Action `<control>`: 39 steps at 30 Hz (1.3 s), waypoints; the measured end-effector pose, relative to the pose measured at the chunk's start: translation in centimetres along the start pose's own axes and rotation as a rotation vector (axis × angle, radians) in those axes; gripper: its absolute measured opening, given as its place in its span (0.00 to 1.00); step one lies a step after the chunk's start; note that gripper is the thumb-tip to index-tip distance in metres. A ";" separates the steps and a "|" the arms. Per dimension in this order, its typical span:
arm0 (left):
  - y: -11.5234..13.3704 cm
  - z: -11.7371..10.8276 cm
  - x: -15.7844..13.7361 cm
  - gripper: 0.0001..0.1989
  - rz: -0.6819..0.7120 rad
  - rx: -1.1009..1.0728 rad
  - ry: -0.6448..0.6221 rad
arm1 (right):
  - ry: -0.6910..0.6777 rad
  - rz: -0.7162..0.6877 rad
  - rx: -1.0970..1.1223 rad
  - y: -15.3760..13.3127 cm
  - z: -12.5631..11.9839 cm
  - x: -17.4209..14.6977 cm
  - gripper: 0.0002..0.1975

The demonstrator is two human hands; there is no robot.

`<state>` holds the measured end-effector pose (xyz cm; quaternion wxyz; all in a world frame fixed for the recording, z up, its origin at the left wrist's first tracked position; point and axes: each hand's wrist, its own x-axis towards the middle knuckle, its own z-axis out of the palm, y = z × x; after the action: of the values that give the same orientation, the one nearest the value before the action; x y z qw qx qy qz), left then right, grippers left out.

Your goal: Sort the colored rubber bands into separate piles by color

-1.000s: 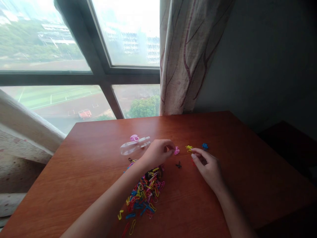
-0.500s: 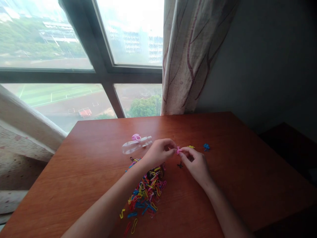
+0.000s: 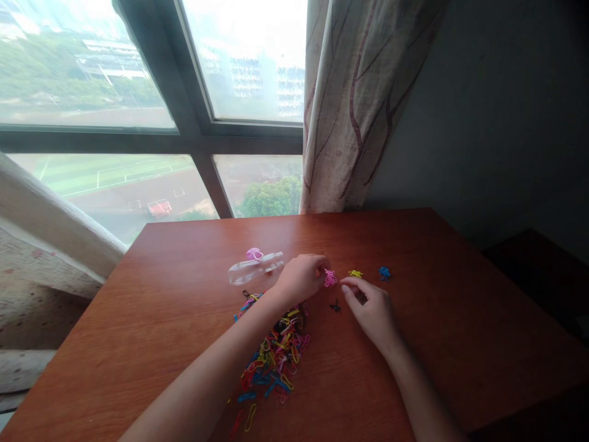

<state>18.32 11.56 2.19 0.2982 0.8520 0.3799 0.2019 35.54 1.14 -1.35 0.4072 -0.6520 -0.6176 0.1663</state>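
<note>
A bunch of small pink loops [image 3: 330, 279], which look like rubber bands, is at the fingertips of my left hand [image 3: 301, 276]. Those fingers curl closed at the bunch's left edge; the thumb is mostly hidden. My right hand [image 3: 370, 307] is just right of the bunch, not touching it, with thumb and forefinger apart and nothing between them. Under and beside my left forearm lies a large mixed pile of coloured loops [image 3: 276, 353]. A few black loops [image 3: 335, 306] lie between the hands, nearer to me.
Beyond my right hand are a small yellow bunch [image 3: 355, 274] and a blue bunch [image 3: 384, 272]. A clear plastic bottle [image 3: 243, 271] lies on its side behind my left hand, with a pinkish-purple piece [image 3: 254, 253] by it. The wooden table [image 3: 138, 331] reaches the window.
My right hand has let go of the pink loops and drawn back slightly to the right. More of the pink bunch shows now. My left hand stays at it.
</note>
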 end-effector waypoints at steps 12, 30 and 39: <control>-1.2 -4.1 -7.9 0.08 0.013 -0.032 0.034 | -0.174 -0.150 0.011 -2.8 1.1 -2.0 0.08; -2.2 -4.2 -11.6 0.08 -0.102 -0.121 0.111 | -0.519 -0.238 -0.047 -4.6 1.2 -3.9 0.07; -2.0 -4.2 -11.6 0.08 -0.109 -0.135 0.126 | -0.547 -0.198 0.070 -4.4 0.7 -3.6 0.05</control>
<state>7.59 5.23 2.58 0.3412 0.7936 0.4293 0.2638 31.38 -2.45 0.41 0.2623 -0.5051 -0.7588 0.3166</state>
